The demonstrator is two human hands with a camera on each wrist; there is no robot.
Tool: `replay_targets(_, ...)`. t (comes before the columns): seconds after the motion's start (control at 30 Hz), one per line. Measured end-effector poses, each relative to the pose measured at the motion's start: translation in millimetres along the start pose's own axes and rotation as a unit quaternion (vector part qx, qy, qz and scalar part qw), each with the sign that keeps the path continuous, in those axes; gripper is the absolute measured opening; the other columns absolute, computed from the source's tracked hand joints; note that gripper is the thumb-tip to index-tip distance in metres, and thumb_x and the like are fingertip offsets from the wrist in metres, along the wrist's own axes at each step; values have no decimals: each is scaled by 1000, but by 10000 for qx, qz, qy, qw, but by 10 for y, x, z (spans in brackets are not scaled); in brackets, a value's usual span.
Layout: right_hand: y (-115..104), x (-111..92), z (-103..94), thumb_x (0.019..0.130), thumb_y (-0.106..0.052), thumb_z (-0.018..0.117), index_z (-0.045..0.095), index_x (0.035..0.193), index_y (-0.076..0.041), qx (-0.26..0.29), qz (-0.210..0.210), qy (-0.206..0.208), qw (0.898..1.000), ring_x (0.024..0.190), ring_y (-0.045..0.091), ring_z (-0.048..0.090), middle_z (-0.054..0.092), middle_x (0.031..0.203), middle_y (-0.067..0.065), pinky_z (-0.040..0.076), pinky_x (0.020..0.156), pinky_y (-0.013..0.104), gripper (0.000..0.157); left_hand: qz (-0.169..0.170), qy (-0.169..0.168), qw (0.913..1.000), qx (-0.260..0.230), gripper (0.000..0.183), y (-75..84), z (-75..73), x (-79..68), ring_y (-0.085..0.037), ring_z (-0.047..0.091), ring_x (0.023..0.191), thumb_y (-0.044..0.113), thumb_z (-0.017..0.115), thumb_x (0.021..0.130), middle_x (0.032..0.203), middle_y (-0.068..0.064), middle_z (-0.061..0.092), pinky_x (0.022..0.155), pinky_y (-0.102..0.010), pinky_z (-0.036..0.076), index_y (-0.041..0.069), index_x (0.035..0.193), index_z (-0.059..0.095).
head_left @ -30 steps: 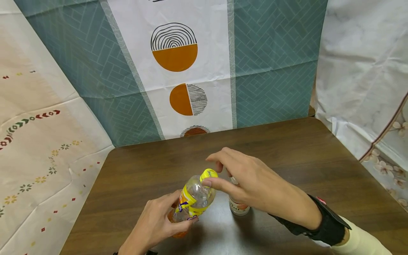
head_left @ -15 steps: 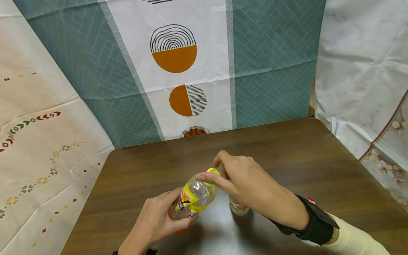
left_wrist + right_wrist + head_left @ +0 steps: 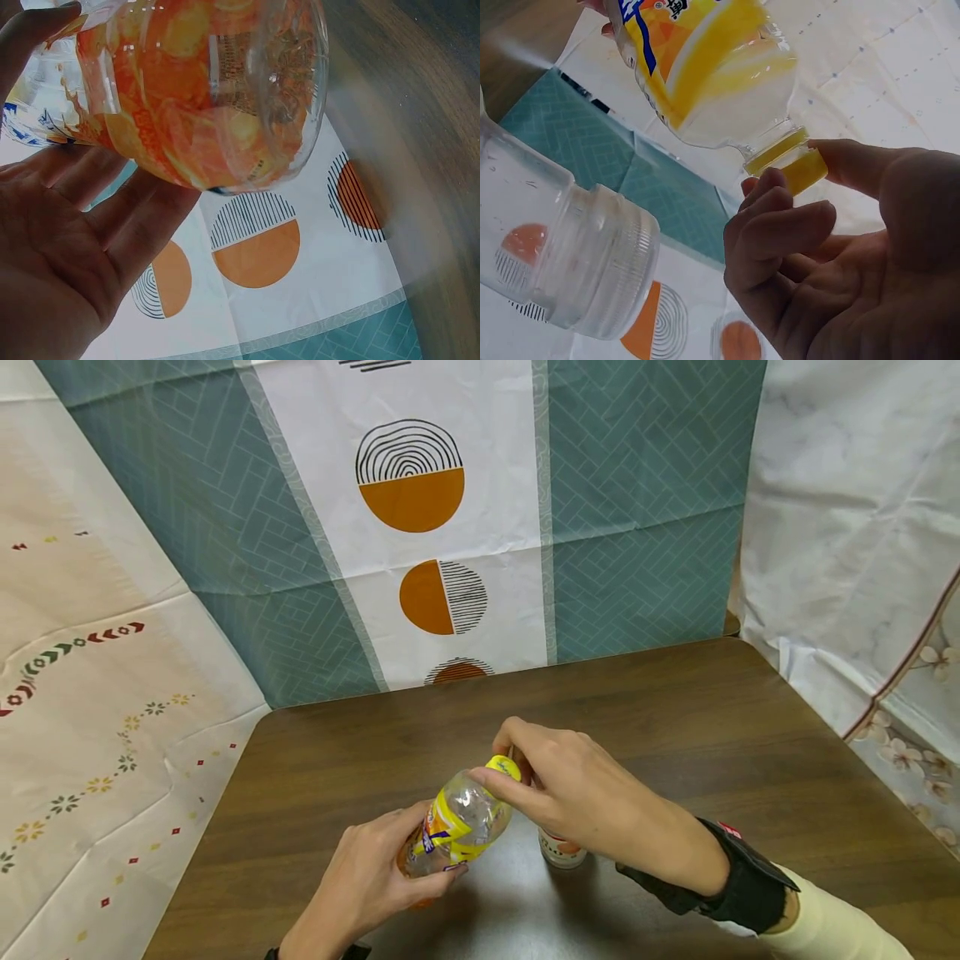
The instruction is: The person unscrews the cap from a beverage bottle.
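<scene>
My left hand [image 3: 367,872] holds a clear plastic bottle [image 3: 450,822] with an orange and yellow label, thumb and fingers around its lower body. The bottle tilts up to the right over the table. At its top, my right hand [image 3: 581,777] pinches the yellow cap [image 3: 804,174] between thumb and fingers. In the right wrist view, clear neck shows between the cap and a yellow ring [image 3: 776,152] on the bottle. Behind the right hand stands a clear lidded container [image 3: 577,247], mostly hidden in the head view. The left wrist view shows the bottle's base end [image 3: 289,90].
A dark brown wooden table [image 3: 337,752] lies under both hands. Behind it hangs a teal and white cloth [image 3: 630,527] with orange circles. Patterned pale cloth [image 3: 97,735] borders the left side, and white floral cloth [image 3: 847,568] the right.
The right hand's fingers have drawn in from a spread pose and now pinch the cap. The right hand has shifted slightly left. The left hand and bottle have barely moved.
</scene>
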State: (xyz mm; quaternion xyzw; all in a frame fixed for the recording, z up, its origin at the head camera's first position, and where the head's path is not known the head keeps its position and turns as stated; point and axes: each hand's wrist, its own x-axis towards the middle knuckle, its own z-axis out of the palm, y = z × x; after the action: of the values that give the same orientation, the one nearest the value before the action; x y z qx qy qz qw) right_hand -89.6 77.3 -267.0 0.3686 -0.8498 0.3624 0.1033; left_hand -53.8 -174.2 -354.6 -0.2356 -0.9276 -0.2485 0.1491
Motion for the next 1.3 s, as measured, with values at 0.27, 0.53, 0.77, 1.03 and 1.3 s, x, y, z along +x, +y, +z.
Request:
replay_targets(0.27, -16, -19, -43, 92, -31, 61, 57, 100, -19, 11, -428, -8, 9991, 71, 2, 49, 50, 85, -13, 48, 58, 21, 14, -57, -6, 9999, -143, 50, 4, -5, -6, 6, 53, 65, 51, 77, 68, 88, 26, 60, 53, -23, 51, 34, 112, 60)
replay_targets(0.53, -8, -42, -70, 96, -27, 56, 60, 115, -22, 440, -680, -186, 9965, 56, 2, 44, 49, 97, -10, 47, 52, 20, 21, -129, -41, 9996, -230, 47, -10, 3, -18, 5, 52, 63, 53, 76, 69, 86, 26, 60, 52, -20, 49, 36, 109, 59)
replay_targets(0.77, 6, -46, -73, 94, -13, 59, 59, 118, -13, 629, -1334, -247, 9888, 63, 1, 45, 50, 102, -3, 48, 55, 17, 24, -166, -121, 9990, -394, 45, -22, 16, -39, 2, 54, 64, 53, 75, 70, 86, 25, 61, 53, -21, 50, 36, 109, 59)
replay_targets(1.03, -3, -16, -93, 90, -4, 62, 60, 114, -9, 611, -1765, -96, 9824, 85, 4, 50, 52, 103, 0, 49, 69, 21, 25, -98, -244, 9988, -425, 41, -37, 18, -46, 1, 53, 62, 52, 74, 72, 83, 24, 60, 52, -21, 49, 35, 106, 58)
replay_targets(1.3, -10, -36, -192, 89, -2, 62, 59, 114, -9, 579, -1629, -80, 9849, 95, 6, 50, 52, 108, -1, 49, 74, 25, 27, -189, -211, 9981, -546, 42, -32, 26, -53, -2, 56, 65, 53, 74, 71, 86, 25, 60, 55, -22, 52, 37, 106, 58)
